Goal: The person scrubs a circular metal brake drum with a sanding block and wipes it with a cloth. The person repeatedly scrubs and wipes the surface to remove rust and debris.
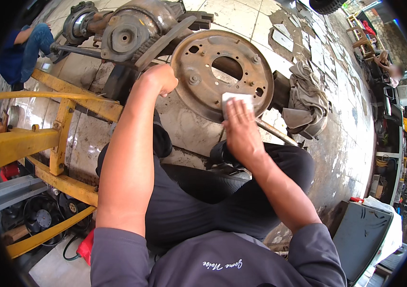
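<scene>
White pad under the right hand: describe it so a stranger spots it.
Find the big round rusty plate before the person. On its near side, the right hand lies over a small pad. Its white stands out against the plate's brown metal.

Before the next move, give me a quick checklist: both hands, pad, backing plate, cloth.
1. Right hand on the white pad: ok, fingers laid over it.
2. Pad over the brake backing plate: ok, at the near, lower-right part of its face.
3. Left hand gripping the plate: cannot tell; fingers curled at its left rim, contact hidden.
4. Plate firmly supported: cannot tell; most of what lies beneath is hidden.
5. Gray cloth off the plate's face: ok, bunched to the right.
6. Gloves on: not ok, both hands bare.
</scene>
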The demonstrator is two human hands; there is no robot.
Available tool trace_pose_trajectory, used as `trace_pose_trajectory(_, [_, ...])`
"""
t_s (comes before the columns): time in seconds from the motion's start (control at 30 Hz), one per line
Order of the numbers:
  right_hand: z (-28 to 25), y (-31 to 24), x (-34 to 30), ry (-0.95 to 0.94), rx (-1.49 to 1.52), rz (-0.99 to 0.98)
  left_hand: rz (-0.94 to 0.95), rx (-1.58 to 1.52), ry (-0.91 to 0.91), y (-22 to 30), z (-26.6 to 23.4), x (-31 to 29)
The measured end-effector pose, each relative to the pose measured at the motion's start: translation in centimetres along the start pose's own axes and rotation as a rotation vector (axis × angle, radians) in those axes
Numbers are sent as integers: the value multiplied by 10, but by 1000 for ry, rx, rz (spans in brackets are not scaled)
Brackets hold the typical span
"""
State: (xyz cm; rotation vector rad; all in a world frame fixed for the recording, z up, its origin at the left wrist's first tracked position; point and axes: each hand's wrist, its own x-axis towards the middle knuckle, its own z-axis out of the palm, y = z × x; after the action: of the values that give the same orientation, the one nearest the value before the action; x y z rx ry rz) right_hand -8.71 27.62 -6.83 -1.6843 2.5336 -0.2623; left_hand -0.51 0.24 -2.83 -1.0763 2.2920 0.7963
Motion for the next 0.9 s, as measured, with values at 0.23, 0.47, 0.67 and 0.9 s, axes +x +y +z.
trace_pose_trajectory(0.23, [9,7,4,12,-61,12,9,25,-5,8,-5,-8])
trace_pose_trajectory(0.47, [4,4,3,36,-33,13,6,-16,19,5,-2,-7])
trace_pose_trajectory(0.67, [1,21,14,28,-21,158,12,3,6,5,-2,-7])
trace_pose_trajectory(0.9, [-4,18,16,8,25,137,-21,-14,11,4,-1,-5])
